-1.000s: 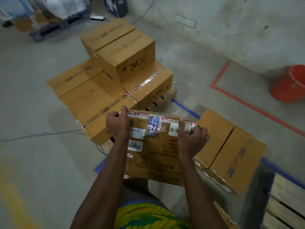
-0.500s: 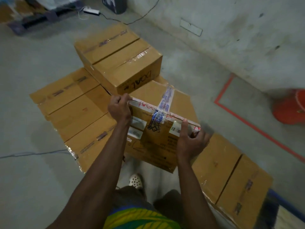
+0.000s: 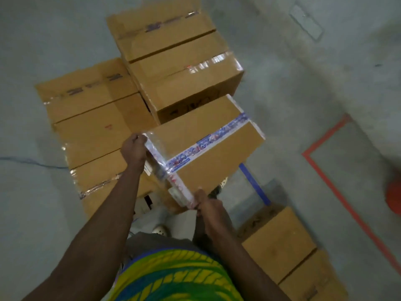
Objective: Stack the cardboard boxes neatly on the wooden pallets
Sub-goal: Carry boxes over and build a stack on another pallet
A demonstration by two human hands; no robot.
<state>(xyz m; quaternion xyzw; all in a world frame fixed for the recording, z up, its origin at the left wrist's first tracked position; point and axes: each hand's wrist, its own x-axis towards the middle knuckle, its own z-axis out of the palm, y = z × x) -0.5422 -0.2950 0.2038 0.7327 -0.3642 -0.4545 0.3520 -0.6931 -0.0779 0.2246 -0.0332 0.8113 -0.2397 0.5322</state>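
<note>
I carry a taped cardboard box [image 3: 208, 146] in the air, its top now facing up with a blue-printed tape strip across it. My left hand [image 3: 134, 148] grips its near left corner. My right hand [image 3: 206, 205] grips the near right corner. Under and beyond it lies a stack of cardboard boxes: a low layer [image 3: 93, 127] on the left and a taller upper box [image 3: 180, 61] behind the carried one. The pallet beneath them is almost entirely hidden.
More cardboard boxes [image 3: 280, 242] lie on the floor at lower right. A blue tape line [image 3: 253, 183] and a red tape line [image 3: 338, 187] mark the concrete floor. An orange bucket [image 3: 393, 198] sits at the right edge. A cable [image 3: 28, 161] runs along the floor on the left.
I have stepped closer and lifted the box forward over the stack; it has tipped from showing its labelled side to showing its top. Both hands keep their hold.
</note>
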